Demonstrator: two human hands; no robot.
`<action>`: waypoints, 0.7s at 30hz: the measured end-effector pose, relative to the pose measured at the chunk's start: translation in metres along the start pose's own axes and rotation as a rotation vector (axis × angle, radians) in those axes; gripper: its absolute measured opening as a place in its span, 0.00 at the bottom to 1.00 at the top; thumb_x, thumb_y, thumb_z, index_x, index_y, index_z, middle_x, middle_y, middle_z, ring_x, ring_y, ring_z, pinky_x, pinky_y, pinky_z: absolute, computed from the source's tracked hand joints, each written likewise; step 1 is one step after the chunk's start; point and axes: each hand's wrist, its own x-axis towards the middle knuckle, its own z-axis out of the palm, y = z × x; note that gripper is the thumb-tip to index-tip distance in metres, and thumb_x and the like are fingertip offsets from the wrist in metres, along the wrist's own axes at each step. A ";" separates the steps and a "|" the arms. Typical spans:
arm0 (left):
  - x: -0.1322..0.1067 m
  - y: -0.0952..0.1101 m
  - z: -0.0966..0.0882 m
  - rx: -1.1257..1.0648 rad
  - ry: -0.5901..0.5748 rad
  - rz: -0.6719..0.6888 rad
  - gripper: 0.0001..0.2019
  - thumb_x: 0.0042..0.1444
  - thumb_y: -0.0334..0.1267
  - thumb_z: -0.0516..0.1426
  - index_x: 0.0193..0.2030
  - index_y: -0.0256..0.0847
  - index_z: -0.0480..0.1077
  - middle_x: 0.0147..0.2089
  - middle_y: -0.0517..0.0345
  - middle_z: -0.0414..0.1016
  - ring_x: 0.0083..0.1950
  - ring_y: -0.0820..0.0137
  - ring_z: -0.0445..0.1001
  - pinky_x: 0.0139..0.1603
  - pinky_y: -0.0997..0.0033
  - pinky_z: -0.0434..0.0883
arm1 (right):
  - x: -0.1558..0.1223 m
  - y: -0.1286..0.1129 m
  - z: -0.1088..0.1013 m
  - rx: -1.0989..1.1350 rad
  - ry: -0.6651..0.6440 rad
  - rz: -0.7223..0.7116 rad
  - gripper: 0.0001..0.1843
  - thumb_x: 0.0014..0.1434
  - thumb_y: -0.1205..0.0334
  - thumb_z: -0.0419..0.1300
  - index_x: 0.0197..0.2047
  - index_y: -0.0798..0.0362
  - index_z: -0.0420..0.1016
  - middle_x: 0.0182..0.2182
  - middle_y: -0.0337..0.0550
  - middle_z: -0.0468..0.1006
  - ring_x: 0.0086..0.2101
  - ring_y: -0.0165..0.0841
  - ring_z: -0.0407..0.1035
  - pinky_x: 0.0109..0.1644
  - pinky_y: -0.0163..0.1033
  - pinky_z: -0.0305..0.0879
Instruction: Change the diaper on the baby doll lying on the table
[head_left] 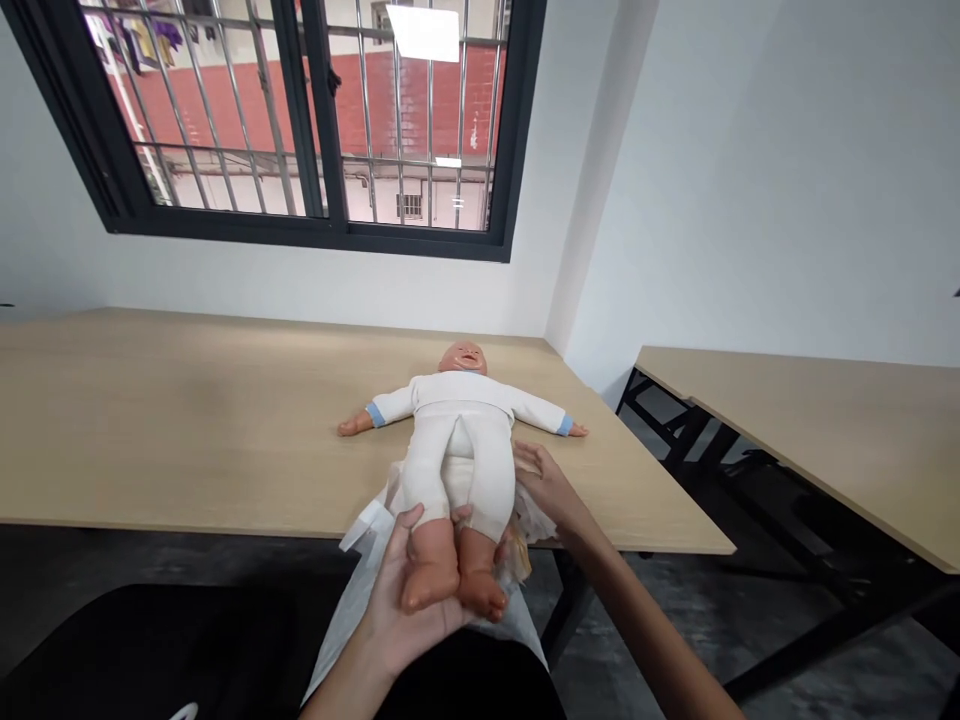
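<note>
Head view: the doll [463,392] lies face-up on the table [210,430], long axis running from head near the wall [360,290] to feet beyond the front edge. The left hand [397,625] grasps its ankles; the right hand [551,490] curls beside its thigh, grip unclear. Tabletop stretches wide leftward; the right edge is nearer.

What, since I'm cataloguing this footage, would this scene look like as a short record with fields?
Doll: face up on the table, arms spread, white outfit, blue cuffs
Left hand: under the doll's lower legs, holding them
Right hand: beside the leg on the right, partly curled; contact unclear
White material: beneath the legs, hanging past the table's front edge
Background: barred window, second table on the right
</note>
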 end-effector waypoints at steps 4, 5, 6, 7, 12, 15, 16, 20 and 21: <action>-0.019 -0.001 -0.003 0.106 0.044 -0.094 0.27 0.53 0.54 0.56 0.52 0.34 0.66 0.50 0.39 0.75 0.51 0.49 0.74 0.56 0.45 0.63 | -0.042 0.000 -0.016 -0.289 -0.120 -0.065 0.27 0.60 0.47 0.52 0.57 0.54 0.62 0.52 0.55 0.71 0.51 0.41 0.68 0.53 0.50 0.66; -0.024 0.000 -0.005 0.147 0.063 -0.093 0.26 0.54 0.53 0.56 0.53 0.33 0.65 0.49 0.39 0.75 0.50 0.50 0.75 0.55 0.46 0.64 | -0.052 -0.002 -0.016 -0.394 -0.136 -0.139 0.28 0.61 0.46 0.52 0.58 0.53 0.61 0.54 0.55 0.69 0.54 0.42 0.66 0.56 0.51 0.63; -0.029 0.001 -0.006 0.188 0.088 -0.078 0.25 0.55 0.51 0.56 0.53 0.34 0.65 0.48 0.40 0.76 0.50 0.51 0.75 0.55 0.46 0.65 | -0.061 -0.005 -0.014 -0.507 -0.144 -0.212 0.29 0.60 0.45 0.53 0.59 0.53 0.60 0.56 0.55 0.68 0.56 0.43 0.63 0.59 0.52 0.60; -0.033 0.001 -0.007 0.230 0.115 -0.053 0.23 0.55 0.50 0.57 0.52 0.36 0.65 0.47 0.41 0.76 0.50 0.52 0.75 0.54 0.47 0.66 | -0.069 -0.008 -0.009 -0.621 -0.148 -0.268 0.32 0.58 0.45 0.55 0.60 0.54 0.59 0.57 0.55 0.66 0.58 0.45 0.60 0.60 0.53 0.57; -0.040 0.004 -0.015 0.592 0.260 0.124 0.22 0.51 0.49 0.63 0.47 0.36 0.68 0.42 0.47 0.77 0.47 0.58 0.76 0.49 0.57 0.71 | -0.084 -0.015 0.018 -0.981 -0.081 -0.283 0.44 0.55 0.44 0.58 0.66 0.61 0.49 0.57 0.61 0.66 0.57 0.53 0.60 0.59 0.58 0.55; -0.039 0.006 -0.021 0.938 0.300 0.133 0.25 0.48 0.55 0.62 0.45 0.37 0.68 0.39 0.50 0.76 0.39 0.63 0.77 0.39 0.65 0.73 | -0.081 -0.018 0.022 -1.038 -0.073 -0.243 0.44 0.55 0.47 0.57 0.67 0.63 0.46 0.52 0.62 0.71 0.53 0.53 0.64 0.58 0.56 0.54; -0.039 0.008 -0.023 1.031 0.315 0.133 0.27 0.48 0.58 0.61 0.44 0.37 0.68 0.38 0.52 0.75 0.36 0.65 0.76 0.36 0.67 0.73 | -0.079 -0.020 0.021 -1.048 -0.075 -0.228 0.43 0.55 0.49 0.57 0.66 0.64 0.47 0.51 0.61 0.72 0.52 0.53 0.65 0.58 0.55 0.54; -0.036 0.012 -0.032 1.177 0.376 0.188 0.27 0.47 0.62 0.58 0.39 0.38 0.67 0.33 0.57 0.71 0.33 0.69 0.72 0.31 0.72 0.71 | -0.063 -0.038 0.003 -1.080 -0.076 -0.099 0.42 0.53 0.53 0.56 0.65 0.65 0.47 0.45 0.61 0.75 0.46 0.53 0.69 0.49 0.50 0.60; -0.035 0.013 -0.034 1.183 0.377 0.201 0.27 0.48 0.62 0.58 0.40 0.38 0.67 0.35 0.57 0.71 0.35 0.69 0.72 0.32 0.72 0.72 | -0.057 -0.043 -0.003 -1.085 -0.071 -0.054 0.42 0.53 0.53 0.56 0.65 0.64 0.45 0.43 0.59 0.76 0.44 0.52 0.70 0.44 0.47 0.62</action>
